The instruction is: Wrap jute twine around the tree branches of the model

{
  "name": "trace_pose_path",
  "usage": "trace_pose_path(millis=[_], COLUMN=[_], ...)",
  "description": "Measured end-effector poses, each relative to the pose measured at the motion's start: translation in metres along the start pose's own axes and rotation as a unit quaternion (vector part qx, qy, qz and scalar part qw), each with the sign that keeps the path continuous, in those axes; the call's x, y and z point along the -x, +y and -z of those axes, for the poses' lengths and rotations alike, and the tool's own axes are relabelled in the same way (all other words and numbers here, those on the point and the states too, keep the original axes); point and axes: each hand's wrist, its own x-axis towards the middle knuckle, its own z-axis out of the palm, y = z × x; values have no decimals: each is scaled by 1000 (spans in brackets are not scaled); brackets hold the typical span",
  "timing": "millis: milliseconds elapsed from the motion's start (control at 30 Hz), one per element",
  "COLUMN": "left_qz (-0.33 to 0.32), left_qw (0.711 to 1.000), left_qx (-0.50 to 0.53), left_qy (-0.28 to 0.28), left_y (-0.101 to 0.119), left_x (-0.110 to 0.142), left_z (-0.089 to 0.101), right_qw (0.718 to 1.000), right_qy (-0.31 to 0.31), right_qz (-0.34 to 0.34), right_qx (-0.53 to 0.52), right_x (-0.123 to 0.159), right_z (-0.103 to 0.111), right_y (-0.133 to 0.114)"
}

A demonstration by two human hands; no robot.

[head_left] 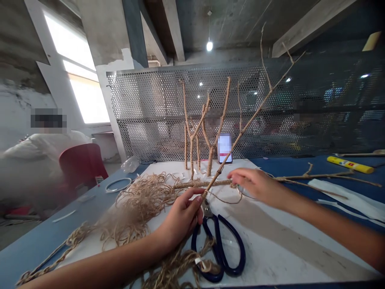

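Observation:
My left hand (188,210) is closed around the lower end of a thin forked branch (231,150), which slants up to the right. Fine twine (227,202) runs from the branch by my left fingers and curves up to my right hand (251,182). The right fingers are bent together over the twine, their tips partly hidden. Scissors with dark blue handles (216,245) lie under my left hand, their blades mostly covered. Behind the hands a twine-wrapped stick (219,184) lies across the white board.
Loose twine (141,196) is heaped at left. Wrapped forked branches (192,140) stand upright before a perforated metal screen (144,120), beside a phone (225,148). A white board (270,249) covers part of the blue table (39,237). At right is a yellow tube (350,164). A person sits at left.

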Motion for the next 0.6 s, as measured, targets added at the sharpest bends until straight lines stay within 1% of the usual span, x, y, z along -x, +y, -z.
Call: trace_pose_path(millis=[33,67,100,167,267,400,500,600], left_qz=[-2,-3,-4,-4,-1,2,9,2], left_qw=[1000,1000,1000,1000,1000,1000,1000,1000], left_qx=[2,5,8,15,16,9,7,3], left_qy=[-1,-2,-3,-2,-1,-3,-4,-13], left_y=[0,0,1,1,3,3,2,2], left_x=[0,0,0,0,0,0,0,1], left_z=[0,0,0,0,0,0,-1,-1], right_qw=[997,992,988,986,986,984,975,963], right_qy=[-10,-20,-30,-39,-40,-57,-77,-111], right_qz=[41,63,70,63,66,68,62,53], right_qx=[-67,-109,-132,-147,-145,-157,-200,-239], right_x=[4,7,10,13,11,6,-3,-18], right_z=[-5,-11,-17,-30,-43,-49,-51,-60], right_y=[-15,-27,-36,-46,-41,-25,-16,-11])
